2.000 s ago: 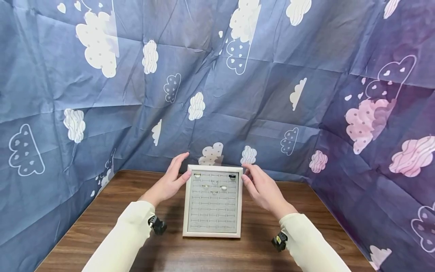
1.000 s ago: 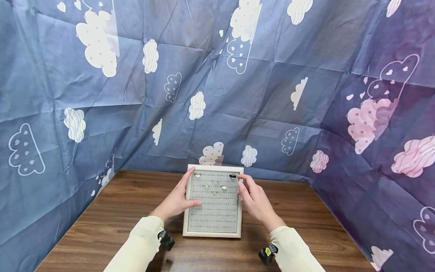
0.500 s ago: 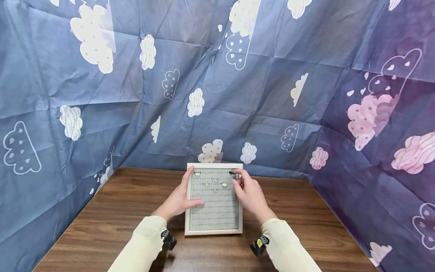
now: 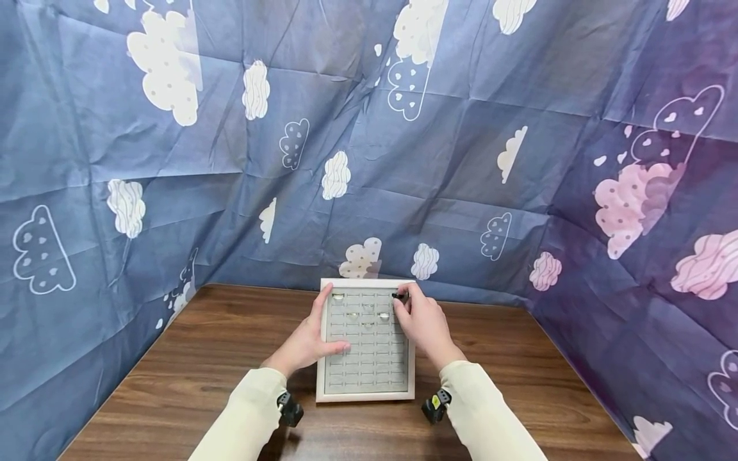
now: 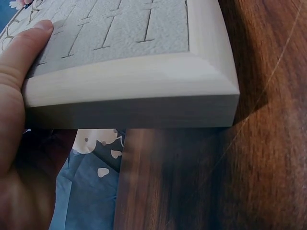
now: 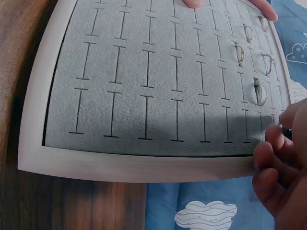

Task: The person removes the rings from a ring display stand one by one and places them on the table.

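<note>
Backdrop: blue cloth with white and pink cloud prints (image 4: 369,128), hung behind and to both sides of the work area.
Surface: dark wood-grain table (image 4: 190,358); its far edge meets the cloth.
Ring tray: pale-framed ring display tray (image 4: 366,394) with a grey slotted insert, lying flat at the middle of the table and close to its far edge.
Rings in place: a few metal rings (image 6: 259,92) stand in slots of the far rows; the near rows are unfilled.
Dark ring: a small dark ring (image 4: 396,296) sits at the tray's far right corner, by the frame.
Left hand: left hand (image 4: 305,342) lies along the tray's left edge, fingers mostly straight, thumb laid on the grey insert; it steadies the tray and grips nothing.
Right hand: right hand (image 4: 423,323) is at the far right corner, fingertips curled together on the dark ring. The wrist view shows the fingers (image 6: 276,158) bunched at the frame's edge. Looks like a pinch, though the contact itself is tiny.
Technique note: in my judgement, keep the left palm firm so the tray does not slide; hold the ring by its band, upright and in line with the slot, and move it straight along the slit without twisting, clear of the neighbouring rings.
</note>
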Demonstrator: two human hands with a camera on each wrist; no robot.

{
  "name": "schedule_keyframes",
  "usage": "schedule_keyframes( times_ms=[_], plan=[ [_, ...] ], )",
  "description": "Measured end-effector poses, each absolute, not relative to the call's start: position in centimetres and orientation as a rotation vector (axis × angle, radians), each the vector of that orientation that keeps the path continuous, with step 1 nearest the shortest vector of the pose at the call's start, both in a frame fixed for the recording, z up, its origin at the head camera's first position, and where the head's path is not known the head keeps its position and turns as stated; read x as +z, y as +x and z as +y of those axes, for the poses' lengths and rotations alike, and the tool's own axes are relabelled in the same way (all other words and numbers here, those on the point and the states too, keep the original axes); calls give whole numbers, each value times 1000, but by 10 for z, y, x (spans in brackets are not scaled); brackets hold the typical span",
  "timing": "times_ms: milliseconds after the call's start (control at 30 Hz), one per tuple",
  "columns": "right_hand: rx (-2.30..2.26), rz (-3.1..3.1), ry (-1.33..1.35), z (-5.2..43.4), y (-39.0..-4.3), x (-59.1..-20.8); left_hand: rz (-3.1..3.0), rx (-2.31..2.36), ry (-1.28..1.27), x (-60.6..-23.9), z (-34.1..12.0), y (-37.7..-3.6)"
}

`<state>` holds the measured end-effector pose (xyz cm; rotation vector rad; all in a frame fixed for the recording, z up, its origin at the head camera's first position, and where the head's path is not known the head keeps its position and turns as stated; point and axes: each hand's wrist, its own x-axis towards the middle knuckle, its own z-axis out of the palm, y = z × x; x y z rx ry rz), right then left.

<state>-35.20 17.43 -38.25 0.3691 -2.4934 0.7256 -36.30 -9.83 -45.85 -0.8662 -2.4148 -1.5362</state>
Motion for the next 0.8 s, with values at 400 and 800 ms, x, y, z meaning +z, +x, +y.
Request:
schedule_keyframes(
  times_ms=[400,800],
  plan=[
    [160,-2316,633,185,-364,-383,-2412,-1474,-873,-460,-100,-363],
    [23,-2149,750,197,-373,-397,-2426,-1502,-865,-460,-101,-365]
  ],
)
